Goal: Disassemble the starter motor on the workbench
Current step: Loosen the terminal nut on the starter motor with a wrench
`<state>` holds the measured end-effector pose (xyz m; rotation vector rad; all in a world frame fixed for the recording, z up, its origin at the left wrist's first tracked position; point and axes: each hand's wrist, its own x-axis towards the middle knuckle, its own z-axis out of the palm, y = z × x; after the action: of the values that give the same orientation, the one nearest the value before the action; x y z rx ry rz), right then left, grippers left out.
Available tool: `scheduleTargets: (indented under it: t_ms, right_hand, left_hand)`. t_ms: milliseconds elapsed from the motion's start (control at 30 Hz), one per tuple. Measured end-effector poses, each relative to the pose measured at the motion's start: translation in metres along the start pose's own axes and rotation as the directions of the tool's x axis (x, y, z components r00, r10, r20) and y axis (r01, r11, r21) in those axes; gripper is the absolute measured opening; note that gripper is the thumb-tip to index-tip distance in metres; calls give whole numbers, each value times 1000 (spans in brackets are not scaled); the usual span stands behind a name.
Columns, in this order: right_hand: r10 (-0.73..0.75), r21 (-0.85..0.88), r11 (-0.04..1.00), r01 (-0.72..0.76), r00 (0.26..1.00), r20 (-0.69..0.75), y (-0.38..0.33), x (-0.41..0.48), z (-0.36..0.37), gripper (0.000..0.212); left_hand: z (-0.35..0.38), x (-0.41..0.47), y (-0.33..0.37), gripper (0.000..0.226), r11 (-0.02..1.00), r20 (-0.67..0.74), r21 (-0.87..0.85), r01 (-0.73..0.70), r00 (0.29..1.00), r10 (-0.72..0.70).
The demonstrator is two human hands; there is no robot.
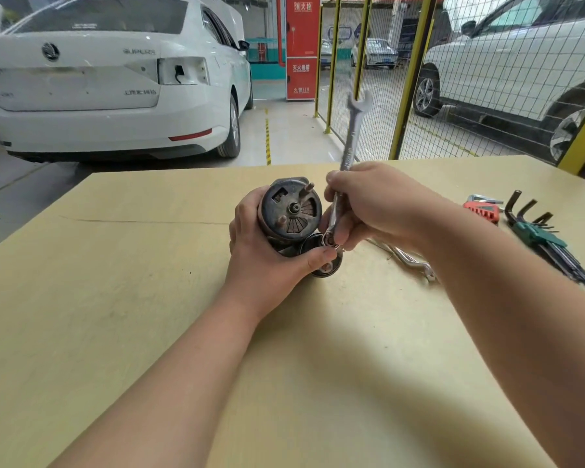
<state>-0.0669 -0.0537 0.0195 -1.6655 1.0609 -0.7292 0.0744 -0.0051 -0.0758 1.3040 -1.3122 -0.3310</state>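
The starter motor (pixel 291 211), a rusty dark cylinder with its round end cap facing me, stands on the workbench (pixel 115 298) near the middle. My left hand (pixel 264 255) grips it from the left and below, thumb across the smaller solenoid (pixel 309 243) beside it. My right hand (pixel 372 204) holds a silver combination wrench (pixel 352 133) by the shank. The wrench's ring end sits on a nut on the solenoid's end, and its open end points up and away.
To the right on the bench lie a second silver wrench (pixel 416 261), a red hex key holder (pixel 482 211) and a green-handled set of hex keys (pixel 547 238). A yellow mesh fence (pixel 409 79) and parked cars stand beyond the bench's far edge.
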Motion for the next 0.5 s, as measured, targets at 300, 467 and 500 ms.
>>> scheduleTargets:
  t_ms: [300,467,500]
  right_hand:
    - [-181,90,977,192,977,-112,3,-8,-4,28]
    - [-84,493,848,197,967,-242,36,-17,5,27]
    - [-51,543,819,185,966,-252,41,-19,9,27]
  left_hand:
    - [0,-1,3,91,1000,0,22,6,1000,-6]
    - [0,-1,2,90,1000,-1,24,-5,1000,5]
    - [0,-1,1,91,1000,1,19,-3,1000,3]
